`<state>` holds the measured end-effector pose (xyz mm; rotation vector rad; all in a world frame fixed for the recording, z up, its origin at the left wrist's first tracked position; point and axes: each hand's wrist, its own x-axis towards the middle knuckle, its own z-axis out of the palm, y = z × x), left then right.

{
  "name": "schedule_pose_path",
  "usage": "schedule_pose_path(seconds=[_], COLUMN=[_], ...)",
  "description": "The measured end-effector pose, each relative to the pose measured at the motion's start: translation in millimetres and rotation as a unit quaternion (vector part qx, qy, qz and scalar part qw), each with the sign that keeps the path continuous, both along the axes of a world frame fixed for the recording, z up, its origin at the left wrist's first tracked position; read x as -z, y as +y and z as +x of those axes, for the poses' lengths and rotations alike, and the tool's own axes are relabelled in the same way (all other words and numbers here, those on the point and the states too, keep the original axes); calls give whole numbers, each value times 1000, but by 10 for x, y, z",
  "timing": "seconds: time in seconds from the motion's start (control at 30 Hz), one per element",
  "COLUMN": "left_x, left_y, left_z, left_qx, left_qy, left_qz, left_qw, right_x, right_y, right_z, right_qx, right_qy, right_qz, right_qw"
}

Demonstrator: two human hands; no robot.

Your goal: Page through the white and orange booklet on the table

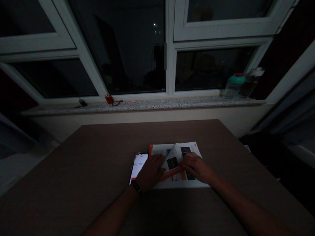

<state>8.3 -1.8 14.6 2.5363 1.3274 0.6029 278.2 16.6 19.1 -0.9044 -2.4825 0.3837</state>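
The booklet (172, 152) lies face up near the middle of the bench (78, 170), its printed sheet (175, 156) lifted and folded slantwise across the pages beneath; the left hand (152, 168) rests on the booklet's left part, palm down, fingers extended and thumb apart, gripping nothing that I can make out; the right hand (194, 166) is on the booklet's right part, fingers curled with their tips at the lifted sheet, though whether they pinch it or merely press it I cannot tell (the light is dim).

Just left of the booklet lies a phone (139, 165), its lit screen showing a row of zeros, partly hidden by the left hand; a dark wristband (136, 187) circles the left wrist beside the booklet's lower left corner; beyond the booklet runs the speckled windowsill (152, 104), with a small red container (109, 99) to the booklet's far left and a teal-lidded bottle (235, 86) to its far right.

As I judge it, the thin sheet could crease or tear at the fold, if the right hand pulls while the left presses down; the booklet could slide if the left hand bears too lightly; the phone could be nudged, since the left wrist sits so near it.
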Motion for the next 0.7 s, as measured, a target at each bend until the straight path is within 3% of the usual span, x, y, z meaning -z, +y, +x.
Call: schedule_pose_path(seconds=[0.43, 0.7], left_x=[11, 17], left_y=[-2, -11], left_z=[0, 0], left_qx=[5, 7], left_qy=[23, 16], left_qz=[-2, 9], left_qw=[1000, 1000], right_x=[92, 52], right_y=[-8, -68], right_z=[-41, -244], right_qx=[11, 10], right_qy=[33, 46], right_qz=[18, 21], right_qw=[999, 999])
